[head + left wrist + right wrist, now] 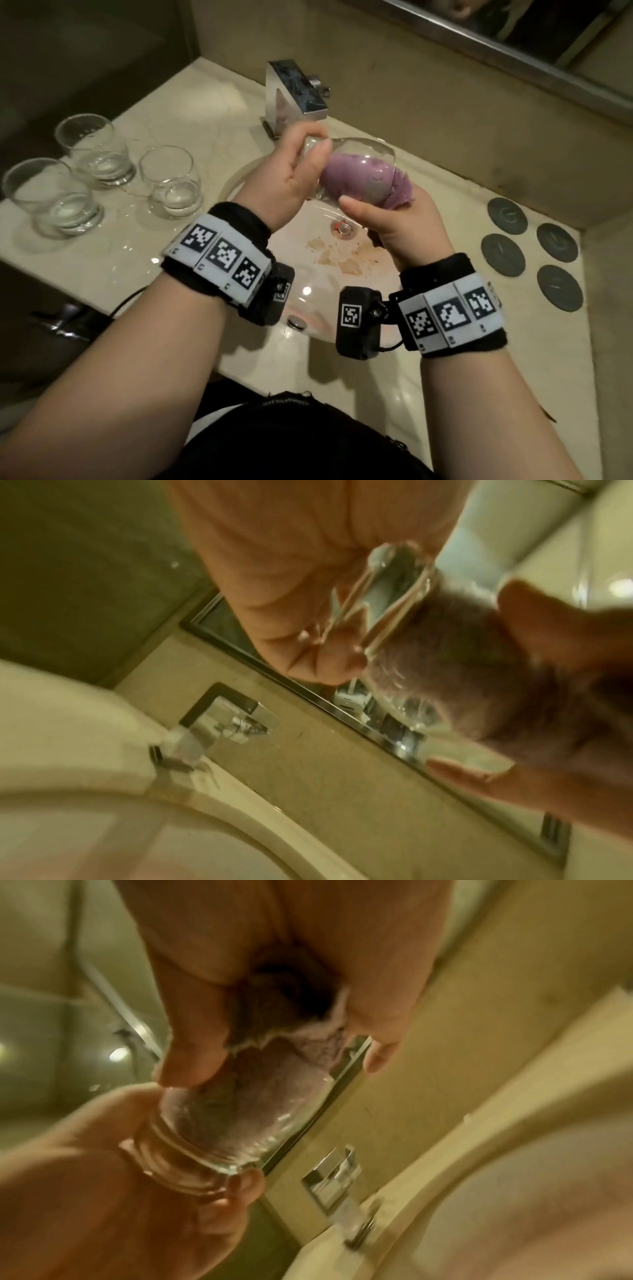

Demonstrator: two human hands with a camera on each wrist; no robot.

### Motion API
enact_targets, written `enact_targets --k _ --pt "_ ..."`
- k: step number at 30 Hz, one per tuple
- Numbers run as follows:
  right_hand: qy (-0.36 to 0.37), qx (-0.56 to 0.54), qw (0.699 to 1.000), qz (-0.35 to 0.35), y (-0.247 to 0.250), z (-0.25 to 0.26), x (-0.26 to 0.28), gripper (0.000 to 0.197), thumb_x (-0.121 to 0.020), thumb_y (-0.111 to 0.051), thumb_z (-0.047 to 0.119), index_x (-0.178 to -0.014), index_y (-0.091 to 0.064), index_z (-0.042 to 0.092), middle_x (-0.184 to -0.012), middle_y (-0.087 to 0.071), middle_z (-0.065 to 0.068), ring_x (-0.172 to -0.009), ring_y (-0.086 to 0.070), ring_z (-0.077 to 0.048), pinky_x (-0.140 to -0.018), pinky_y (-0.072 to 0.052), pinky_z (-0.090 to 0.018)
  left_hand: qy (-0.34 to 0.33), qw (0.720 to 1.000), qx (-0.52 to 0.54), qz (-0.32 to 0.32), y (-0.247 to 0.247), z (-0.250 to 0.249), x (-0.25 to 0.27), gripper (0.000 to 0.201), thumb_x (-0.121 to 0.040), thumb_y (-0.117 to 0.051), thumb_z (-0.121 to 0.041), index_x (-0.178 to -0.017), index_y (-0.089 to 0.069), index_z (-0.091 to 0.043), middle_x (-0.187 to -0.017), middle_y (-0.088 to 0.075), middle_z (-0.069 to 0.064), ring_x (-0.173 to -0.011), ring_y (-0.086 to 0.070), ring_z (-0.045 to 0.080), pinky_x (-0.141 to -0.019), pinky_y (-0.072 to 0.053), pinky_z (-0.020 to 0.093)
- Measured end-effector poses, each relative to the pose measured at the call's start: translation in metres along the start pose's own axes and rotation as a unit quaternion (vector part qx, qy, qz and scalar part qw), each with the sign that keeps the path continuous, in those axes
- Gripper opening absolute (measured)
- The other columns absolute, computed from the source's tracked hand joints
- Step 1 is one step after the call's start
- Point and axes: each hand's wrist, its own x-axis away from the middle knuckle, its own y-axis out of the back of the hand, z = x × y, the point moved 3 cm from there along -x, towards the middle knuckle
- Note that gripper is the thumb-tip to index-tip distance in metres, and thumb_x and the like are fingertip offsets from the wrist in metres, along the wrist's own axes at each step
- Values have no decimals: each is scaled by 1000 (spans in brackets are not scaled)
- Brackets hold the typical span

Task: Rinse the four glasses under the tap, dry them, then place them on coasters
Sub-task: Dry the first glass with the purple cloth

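Glass [356, 164], clear and rounded with a thick heavy base, is held on its side above the sink [239, 178], its mouth turned to the right. Its base end is gripped by the left hand [291, 178], thumb and fingers curled round it. A fuzzy purple cloth [346, 176] is stuffed inside the bowl of the glass and bunches out at the rim, where it is clutched by the right hand [394, 219]. Three more stemless glasses [99, 150] of the same bulbous shape stand upright on the pale, polished stone desk [191, 102] to the left. Four round, dark, matte coasters [507, 216] are laid flat on the desk to the right. A boxy chrome tap [294, 92] is seen behind the sink, whose shallow basin is marked with brownish stains.
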Motion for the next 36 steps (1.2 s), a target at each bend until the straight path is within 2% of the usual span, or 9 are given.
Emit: enact_targets --k 3,7,10,12,18,23,27,32,36 --pt "84 142 986 24 6 9 2 31 -69 -76 34 -97 -64 43 -88 -70 22 -94 -65 -2 -100 -44 -47 146 981 125 36 -5 6 4 70 -87 -15 -70 -122 -54 -23 -102 -65 1 -87 -63 16 -58 -50 23" --pt "124 189 973 33 9 16 5 29 -63 -71 50 -89 -61 58 -92 -68 28 -102 -64 -5 -108 -30 -58 188 959 187 102 -8 -4 4 80 -84 -18 -76 -108 -65 -16 -77 -59 8 -50 -48 11 -39 -35 17" --pt "84 72 993 46 16 16 8 28 -71 -78 23 -92 -63 35 -79 -70 16 -76 -65 3 -77 -54 -26 138 980 135 47 -10 -18 6 66 -91 -27 -65 -105 -58 -8 -75 -52 3 -54 -45 11 -48 -38 20" --pt "36 -20 998 37 21 15 10 28 -71 -75 14 -92 -62 26 -72 -67 12 -56 -55 1 -45 -41 -14 73 997 37 13 -11 -23 6 56 -87 -28 -66 -110 -48 -19 -93 -56 1 -78 -57 15 -68 -47 30" --pt "-13 -64 998 19 30 8 12 36 -69 -75 14 -101 -62 20 -82 -64 2 -54 -53 -2 -41 -37 -15 -13 998 -58 37 -13 -34 8 37 -95 -33 -51 -121 -34 -25 -98 -51 -11 -89 -53 1 -84 -50 34" --pt "90 57 993 57 34 14 9 30 -72 -78 19 -96 -67 34 -98 -72 5 -98 -67 -12 -94 -50 -39 181 973 123 73 -25 -24 7 104 -66 -10 -89 -125 -52 -15 -94 -65 14 -65 -61 17 -50 -49 27" --pt "129 127 983 43 35 10 4 29 -62 -74 49 -90 -65 52 -96 -72 16 -102 -65 -8 -109 -31 -53 192 968 155 38 -32 -26 1 80 -82 -21 -77 -115 -58 -14 -88 -60 11 -55 -50 11 -44 -38 20" --pt "55 -34 997 53 49 2 5 30 -73 -77 15 -101 -66 18 -87 -71 2 -69 -64 -1 -52 -46 -14 24 999 25 -36 -44 -36 1 21 -97 -33 -48 -107 -40 -31 -98 -53 -7 -92 -56 13 -80 -51 35" --pt "-14 -78 996 31 56 -6 7 35 -67 -77 17 -98 -62 19 -76 -63 4 -50 -52 -1 -41 -37 -14 -47 998 -46 -13 -45 -37 0 33 -86 -36 -49 -112 -34 -28 -98 -42 -19 -89 -48 -3 -72 -47 19"
